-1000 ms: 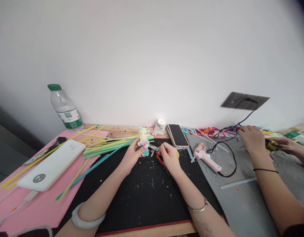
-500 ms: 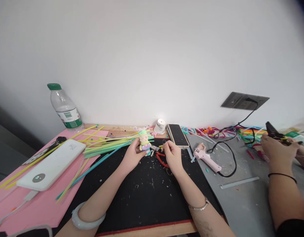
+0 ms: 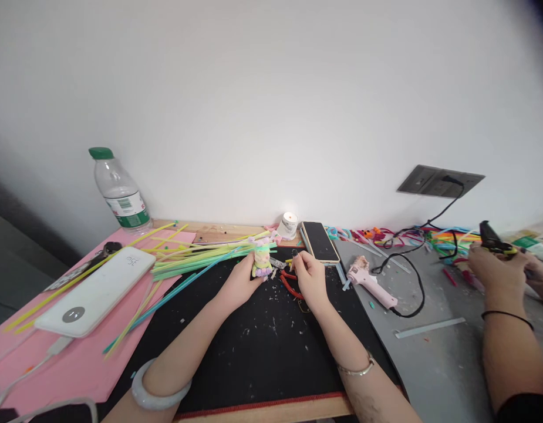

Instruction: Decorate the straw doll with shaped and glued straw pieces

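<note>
My left hand (image 3: 241,281) is closed around a small pastel figure (image 3: 262,264) made of fuzzy sticks, held just above the black mat (image 3: 253,346). My right hand (image 3: 310,281) is pinched on a small dark piece (image 3: 294,254) at its fingertips, a short way right of the figure. Red-handled pliers (image 3: 289,283) lie on the mat between and under my hands. A heap of green, yellow and blue fuzzy sticks (image 3: 196,258) spreads to the left of the figure.
A water bottle (image 3: 120,194), a white power bank (image 3: 95,291) on pink sheets, a small candle (image 3: 289,224) and a phone (image 3: 319,241) stand along the back. A pink glue gun (image 3: 370,285) lies on the grey mat. Another person's hands (image 3: 495,270) work at the right with a black tool.
My left hand has turned the figure and lowered it toward the mat. My right hand moved slightly right. The other person's hands drew back to the right.
</note>
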`<state>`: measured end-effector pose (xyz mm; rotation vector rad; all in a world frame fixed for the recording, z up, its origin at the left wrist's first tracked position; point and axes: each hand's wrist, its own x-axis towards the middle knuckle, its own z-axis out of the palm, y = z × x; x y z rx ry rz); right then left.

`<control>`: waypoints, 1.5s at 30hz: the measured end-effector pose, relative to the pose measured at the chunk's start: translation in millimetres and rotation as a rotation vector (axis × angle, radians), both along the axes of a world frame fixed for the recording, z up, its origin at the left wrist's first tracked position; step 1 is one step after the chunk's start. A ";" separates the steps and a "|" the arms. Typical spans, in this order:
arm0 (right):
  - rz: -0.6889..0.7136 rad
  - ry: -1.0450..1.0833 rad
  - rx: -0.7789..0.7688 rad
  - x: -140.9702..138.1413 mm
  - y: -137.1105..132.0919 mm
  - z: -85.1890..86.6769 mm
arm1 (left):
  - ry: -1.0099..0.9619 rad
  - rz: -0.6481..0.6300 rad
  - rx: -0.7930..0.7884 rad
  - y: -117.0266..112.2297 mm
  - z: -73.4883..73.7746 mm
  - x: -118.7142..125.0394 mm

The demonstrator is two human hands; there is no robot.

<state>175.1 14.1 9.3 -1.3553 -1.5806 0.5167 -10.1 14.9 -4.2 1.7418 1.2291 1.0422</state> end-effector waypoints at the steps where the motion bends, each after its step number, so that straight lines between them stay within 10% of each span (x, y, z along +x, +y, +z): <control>1: 0.001 0.000 0.002 0.1 0.0 0.1 | -0.017 0.005 -0.009 0.1 0.0 -0.1; 45: 0.043 -0.021 0.011 -1.3 -0.7 -0.8 | -0.390 -0.025 -0.272 7.2 -2.5 3.3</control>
